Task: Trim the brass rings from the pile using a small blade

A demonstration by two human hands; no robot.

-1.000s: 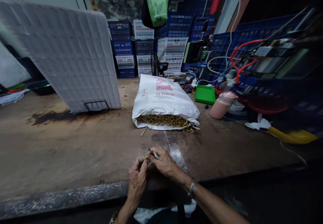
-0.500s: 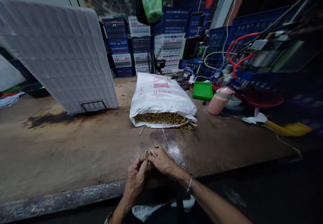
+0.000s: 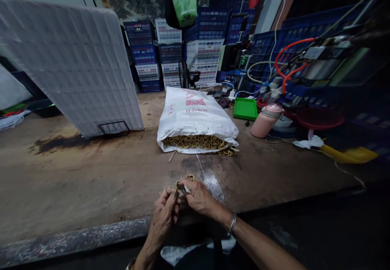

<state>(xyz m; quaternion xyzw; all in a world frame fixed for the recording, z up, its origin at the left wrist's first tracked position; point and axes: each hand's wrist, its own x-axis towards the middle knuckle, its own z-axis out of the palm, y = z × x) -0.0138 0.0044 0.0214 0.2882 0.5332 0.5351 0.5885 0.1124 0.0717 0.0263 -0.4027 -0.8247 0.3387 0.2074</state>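
Note:
My left hand [image 3: 164, 215] and my right hand [image 3: 198, 197] meet at the near edge of the worn wooden workbench [image 3: 76, 180]. The left fingers pinch a small gold ring [image 3: 176, 185]. The right fingers are closed on a thin grey tool [image 3: 185, 189] whose tip touches that ring. Two more loose rings [image 3: 190, 177] lie on the bench just beyond my fingers. Farther back lies a white sack [image 3: 195, 115], open towards me and spilling several gold rings [image 3: 198, 143].
A white gridded panel [image 3: 70, 63] leans on a black stand at the left. A green tray [image 3: 245, 109], a pink bottle [image 3: 265, 122], a red bowl [image 3: 317, 120] and a yellow scoop [image 3: 350, 154] sit right. Stacked crates [image 3: 183, 55] and hoses stand behind.
My hands have stayed together at the bench edge, shifting slightly. Loose rings came into view beyond my fingers. The view tilted a little.

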